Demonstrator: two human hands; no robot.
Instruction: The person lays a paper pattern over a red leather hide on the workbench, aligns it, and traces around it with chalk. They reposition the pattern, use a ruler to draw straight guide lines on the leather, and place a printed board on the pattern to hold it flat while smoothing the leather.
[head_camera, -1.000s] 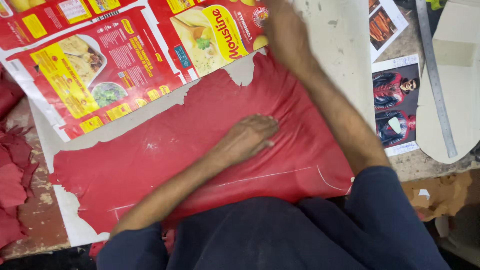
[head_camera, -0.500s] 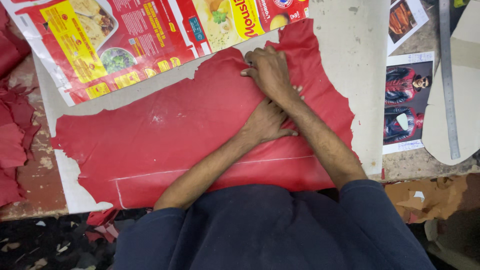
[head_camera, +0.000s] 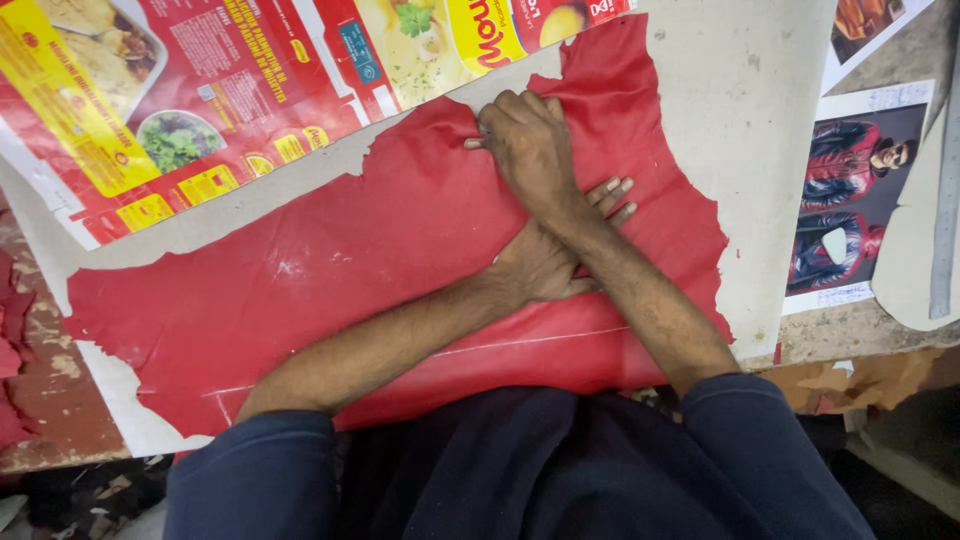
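Leather (head_camera: 330, 290), red, lies flat on our bench, long axis running left to right. Our right hand (head_camera: 530, 150) pinches its far edge in curled fingers; our left hand (head_camera: 550, 255) presses open-palmed beneath the right forearm, nearer us

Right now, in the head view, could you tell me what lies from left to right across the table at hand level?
Red scraps → red leather sheet → left hand beneath the crossing right hand → pale board → jacket photo print → metal ruler.
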